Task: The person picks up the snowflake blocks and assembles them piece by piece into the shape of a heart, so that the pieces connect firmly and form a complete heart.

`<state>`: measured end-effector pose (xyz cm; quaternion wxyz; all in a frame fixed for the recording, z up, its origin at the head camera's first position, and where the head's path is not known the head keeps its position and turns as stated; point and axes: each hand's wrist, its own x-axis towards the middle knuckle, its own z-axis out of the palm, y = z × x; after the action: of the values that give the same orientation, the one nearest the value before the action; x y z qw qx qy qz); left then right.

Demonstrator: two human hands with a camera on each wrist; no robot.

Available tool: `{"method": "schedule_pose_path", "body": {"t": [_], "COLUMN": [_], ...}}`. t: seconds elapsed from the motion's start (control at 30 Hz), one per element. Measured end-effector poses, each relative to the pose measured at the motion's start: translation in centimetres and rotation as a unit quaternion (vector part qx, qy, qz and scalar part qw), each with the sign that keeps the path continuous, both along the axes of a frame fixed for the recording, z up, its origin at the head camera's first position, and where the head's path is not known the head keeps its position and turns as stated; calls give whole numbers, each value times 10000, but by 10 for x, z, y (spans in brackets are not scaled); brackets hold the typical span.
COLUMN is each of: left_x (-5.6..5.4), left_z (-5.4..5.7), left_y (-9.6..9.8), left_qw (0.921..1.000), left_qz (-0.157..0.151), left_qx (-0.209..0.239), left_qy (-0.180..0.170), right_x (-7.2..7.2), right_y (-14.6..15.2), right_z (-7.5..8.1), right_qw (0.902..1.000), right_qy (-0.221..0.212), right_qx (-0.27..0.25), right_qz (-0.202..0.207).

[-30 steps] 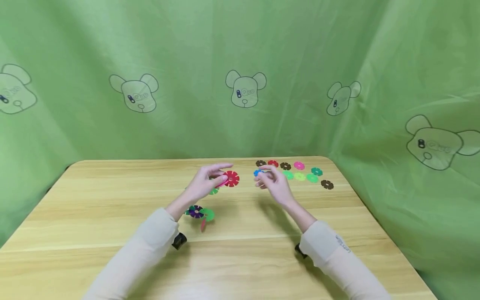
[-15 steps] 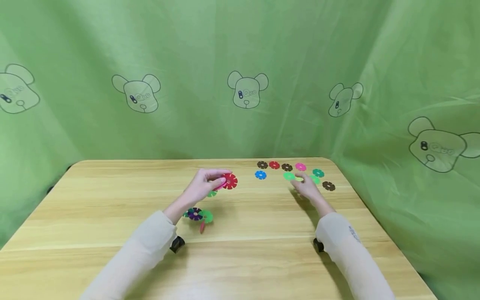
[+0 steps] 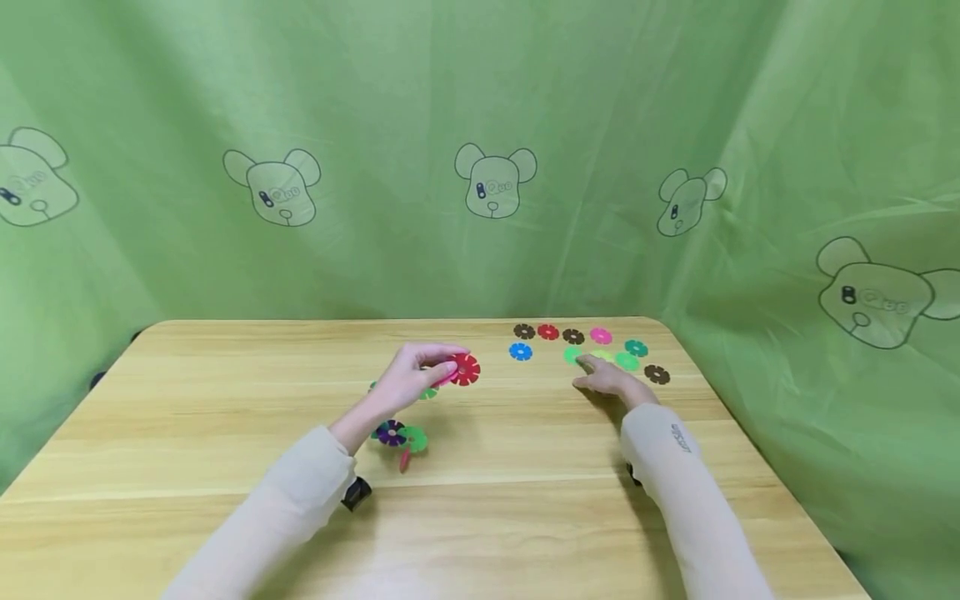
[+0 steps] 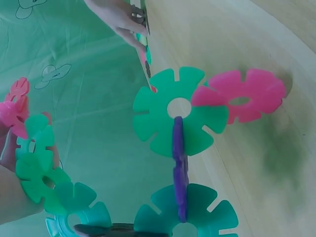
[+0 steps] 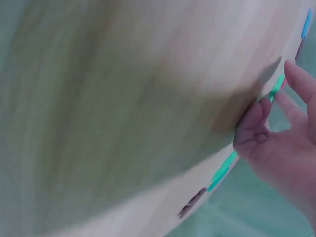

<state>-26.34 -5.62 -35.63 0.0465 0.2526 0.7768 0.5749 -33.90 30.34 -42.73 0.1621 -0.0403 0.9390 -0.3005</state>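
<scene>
My left hand [image 3: 408, 379] pinches the end of a chain of interlocking flower-shaped plastic discs, near a pink one and a red disc [image 3: 465, 369]. The chain hangs below the hand, with a purple disc [image 3: 392, 433] and a green disc [image 3: 413, 438] in it. Up close in the left wrist view, a pink disc [image 4: 242, 96] joins a green disc [image 4: 163, 131]. My right hand [image 3: 611, 380] reaches low over the table beside a loose light green disc [image 3: 573, 355], its thumb and forefinger apart. Whether a fingertip touches that disc is hard to tell.
Loose discs lie flat at the table's back right: a blue disc [image 3: 521, 352], a red disc [image 3: 548, 332], a pink disc [image 3: 601, 335], a teal disc [image 3: 636, 348] and a brown disc [image 3: 657, 374] among them. A green curtain [image 3: 375, 233] stands behind the wooden table [image 3: 487, 533].
My right hand has moved right, from near the blue disc to the light green discs, then slightly back left. The left hand keeps its hold on the chain, nearly still.
</scene>
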Motion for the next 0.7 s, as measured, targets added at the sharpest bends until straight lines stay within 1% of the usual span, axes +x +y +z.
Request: {"method": "schedule_pose_path", "body": {"t": [0.13,0.2,0.33,0.43,0.57,0.63,0.7], "left_x": [1,1,2,2,2,2,1], "left_z": [1,1,1,1,1,1,1], "left_y": [1,1,1,2,2,2,1], "left_qw": [9999,9999,9998,9997,9998,9997,9997], "left_qz": [-16,-37,-84,-100,-76,-72,-71], "left_qx": [-116,-138,-175,-184,-191,-206,-222], "left_qy": [4,4,-50,-82,-81,-80,-72], "right_x": [-2,-3,-4,-5,-6,-7,-7], "right_y": [7,9,7,4,2,1,1], "right_z": [-2,-4,-4,-4,-5,-6,-5], "right_qw": [9956,9943,9990,9996,9988,9981,9979], "right_qy": [-297,-349,-116,42,8,-6,97], "right_qx": [-688,-768,-280,82,23,-141,-322], "right_qz": [-561,-654,-326,-253,-497,-608,-553]}}
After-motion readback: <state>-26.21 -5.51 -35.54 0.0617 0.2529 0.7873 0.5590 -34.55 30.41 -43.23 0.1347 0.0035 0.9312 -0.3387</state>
